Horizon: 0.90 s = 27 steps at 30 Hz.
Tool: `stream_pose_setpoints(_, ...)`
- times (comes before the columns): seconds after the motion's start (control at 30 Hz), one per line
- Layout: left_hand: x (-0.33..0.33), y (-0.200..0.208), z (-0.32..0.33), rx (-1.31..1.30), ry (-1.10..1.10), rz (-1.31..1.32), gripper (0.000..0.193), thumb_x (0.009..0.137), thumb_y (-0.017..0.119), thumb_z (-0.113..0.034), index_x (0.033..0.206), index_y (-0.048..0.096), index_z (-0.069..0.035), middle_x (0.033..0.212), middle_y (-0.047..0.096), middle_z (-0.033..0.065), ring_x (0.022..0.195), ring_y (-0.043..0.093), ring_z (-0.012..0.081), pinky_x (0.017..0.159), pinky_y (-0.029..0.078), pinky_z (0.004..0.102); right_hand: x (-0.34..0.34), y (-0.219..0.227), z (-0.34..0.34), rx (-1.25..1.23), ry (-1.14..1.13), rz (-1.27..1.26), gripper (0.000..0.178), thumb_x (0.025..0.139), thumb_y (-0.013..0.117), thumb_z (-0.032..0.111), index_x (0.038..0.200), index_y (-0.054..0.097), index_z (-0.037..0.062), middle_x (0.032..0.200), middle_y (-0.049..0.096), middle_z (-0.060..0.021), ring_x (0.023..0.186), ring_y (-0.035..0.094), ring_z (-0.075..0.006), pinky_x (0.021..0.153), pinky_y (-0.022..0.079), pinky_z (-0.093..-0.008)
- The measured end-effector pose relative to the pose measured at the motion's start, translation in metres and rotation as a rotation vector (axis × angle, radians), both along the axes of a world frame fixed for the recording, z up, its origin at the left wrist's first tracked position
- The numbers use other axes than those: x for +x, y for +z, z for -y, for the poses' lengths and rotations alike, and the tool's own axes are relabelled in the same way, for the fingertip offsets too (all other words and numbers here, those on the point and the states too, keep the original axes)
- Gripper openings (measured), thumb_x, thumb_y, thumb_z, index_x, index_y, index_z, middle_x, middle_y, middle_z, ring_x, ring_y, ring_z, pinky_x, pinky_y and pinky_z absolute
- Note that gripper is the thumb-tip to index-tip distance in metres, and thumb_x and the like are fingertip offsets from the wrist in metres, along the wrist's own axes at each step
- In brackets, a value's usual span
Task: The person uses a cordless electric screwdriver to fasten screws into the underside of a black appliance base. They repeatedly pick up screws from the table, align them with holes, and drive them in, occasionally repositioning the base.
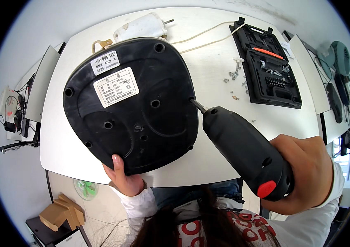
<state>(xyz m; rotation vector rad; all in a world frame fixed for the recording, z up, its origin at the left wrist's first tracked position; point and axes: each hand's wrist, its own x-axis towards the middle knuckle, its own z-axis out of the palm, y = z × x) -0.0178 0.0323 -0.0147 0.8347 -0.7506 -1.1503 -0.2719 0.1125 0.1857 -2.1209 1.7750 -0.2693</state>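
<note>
A black electric screwdriver (247, 152) is gripped by the right hand (307, 173) at lower right, its bit set against the black plastic base (129, 103) at centre. The base, seemingly stiff and light, is held at its lower rim by the left hand (123, 179) above a white table (216, 78).

Left hand (124, 179) mostly hidden behind rounded black plastic appliance base (127, 103); tiny silver screws (234, 75) too small to distinguish; screwdriver bit tip unseen inside hole.

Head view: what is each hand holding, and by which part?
Right hand grips the electric screwdriver by its handle; left hand holds the black base at its lower edge.
</note>
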Motion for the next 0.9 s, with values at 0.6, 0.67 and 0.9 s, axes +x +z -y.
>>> stream_pose_setpoints(0.6, -0.0009, 0.0006, -0.0012, 0.007, -0.023, -0.012, 0.051, 0.092, 0.054, -0.026, 0.133, 0.038, -0.001, 0.127, 0.050, 0.0146, 0.112, 0.054, 0.0251, 0.095, 0.045, 0.0355, -0.0017, -0.0028, 0.0024, -0.018, 0.016, 0.040, 0.047, 0.048, 0.077, 0.020, 0.084, 0.055, -0.0015, 0.060, 0.056, -0.0082, 0.045, 0.057, -0.0250, 0.043, 0.043, -0.0305)
stream_pose_setpoints(0.67, -0.0008, -0.0006, -0.0012, 0.012, -0.020, 0.001, 0.051, 0.091, 0.054, -0.025, 0.133, 0.038, -0.001, 0.126, 0.050, 0.0147, 0.111, 0.054, 0.0252, 0.095, 0.045, 0.0356, -0.0009, -0.0009, 0.0017, -0.005, 0.012, 0.006, 0.046, 0.048, 0.076, 0.019, 0.084, 0.055, -0.0015, 0.060, 0.056, -0.0083, 0.045, 0.056, -0.0251, 0.043, 0.043, -0.0306)
stream_pose_setpoints(0.9, -0.0013, 0.0003, -0.0029, 0.030, 0.006, 0.008, 0.052, 0.090, 0.057, -0.024, 0.133, 0.038, -0.001, 0.126, 0.050, 0.0146, 0.111, 0.053, 0.0252, 0.094, 0.045, 0.0361, -0.0036, -0.0027, 0.0047, 0.043, -0.016, 0.044, 0.042, 0.050, 0.074, 0.015, 0.083, 0.055, -0.0017, 0.059, 0.056, -0.0088, 0.044, 0.056, -0.0260, 0.043, 0.043, -0.0310)
